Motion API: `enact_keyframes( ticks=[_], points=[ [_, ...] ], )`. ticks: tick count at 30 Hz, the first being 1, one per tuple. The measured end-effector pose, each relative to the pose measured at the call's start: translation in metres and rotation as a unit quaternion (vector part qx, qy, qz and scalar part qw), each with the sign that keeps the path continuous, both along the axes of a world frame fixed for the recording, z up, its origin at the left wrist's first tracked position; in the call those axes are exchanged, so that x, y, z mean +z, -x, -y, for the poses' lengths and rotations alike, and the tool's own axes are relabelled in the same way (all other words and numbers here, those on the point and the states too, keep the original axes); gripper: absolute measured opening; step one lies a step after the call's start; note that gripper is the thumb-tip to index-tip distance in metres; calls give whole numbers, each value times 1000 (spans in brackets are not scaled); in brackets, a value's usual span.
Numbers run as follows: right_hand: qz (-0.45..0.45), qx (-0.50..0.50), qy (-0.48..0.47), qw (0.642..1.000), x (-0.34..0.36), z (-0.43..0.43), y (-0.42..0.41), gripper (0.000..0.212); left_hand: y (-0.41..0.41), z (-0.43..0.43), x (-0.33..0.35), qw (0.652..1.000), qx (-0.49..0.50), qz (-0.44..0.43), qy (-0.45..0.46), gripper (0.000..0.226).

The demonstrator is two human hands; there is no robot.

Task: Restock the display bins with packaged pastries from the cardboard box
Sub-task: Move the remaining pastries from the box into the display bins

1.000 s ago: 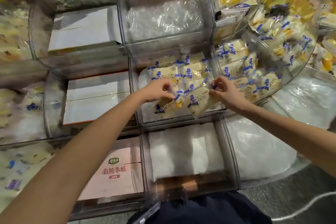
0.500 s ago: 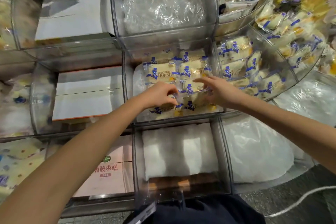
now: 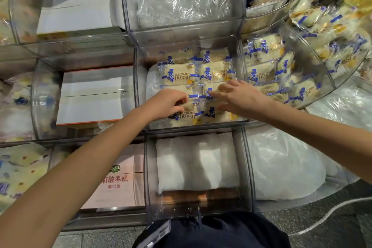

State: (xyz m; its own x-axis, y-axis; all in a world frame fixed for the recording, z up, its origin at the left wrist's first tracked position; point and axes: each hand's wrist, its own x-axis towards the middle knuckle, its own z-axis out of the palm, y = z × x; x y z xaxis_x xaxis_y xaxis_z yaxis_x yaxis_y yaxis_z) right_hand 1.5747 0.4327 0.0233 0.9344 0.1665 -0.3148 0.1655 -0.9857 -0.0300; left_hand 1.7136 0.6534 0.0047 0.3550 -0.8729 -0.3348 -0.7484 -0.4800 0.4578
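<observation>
Right hand (image 3: 239, 96) now atop pastries (image 3: 179, 75) (middle bin (image 3: 141, 86))

Dim, even light; edges blurred and fisheye-warped, centre sharp.

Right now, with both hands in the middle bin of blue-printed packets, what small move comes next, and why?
Probably lay the front packet flat, in line with the neat rows behind. The left hand grips it, it lies askew at the front of the bin, and the right hand presses flat on its neighbours.
</observation>
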Motion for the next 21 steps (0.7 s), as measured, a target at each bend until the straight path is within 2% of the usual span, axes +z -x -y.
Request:
enact_keyframes(
  ticks=[3,5,8,11,16,21],
  points=[
    [41,29,-52,997,-19,-18,19,55,-1,0,-2,1000,-22,16,7,16],
    [60,54,-51,995,-35,-18,31,51,0,0,-3,999,-30,28,12,19],
    [69,22,-75,995,-39,-5,35,65,0,4,-4,996,-61,60,-9,22],
    [70,9,-93,993,-33,0,31,58,0,5,-2,990,-86,101,-35,22],
    [75,21,-90,993,-30,-3,27,55,13,-5,-2,990,-46,125,36,44],
    [63,7,-106,992,-17,-1,29,54,24,-3,4,991,-36,127,8,37]
  ],
)
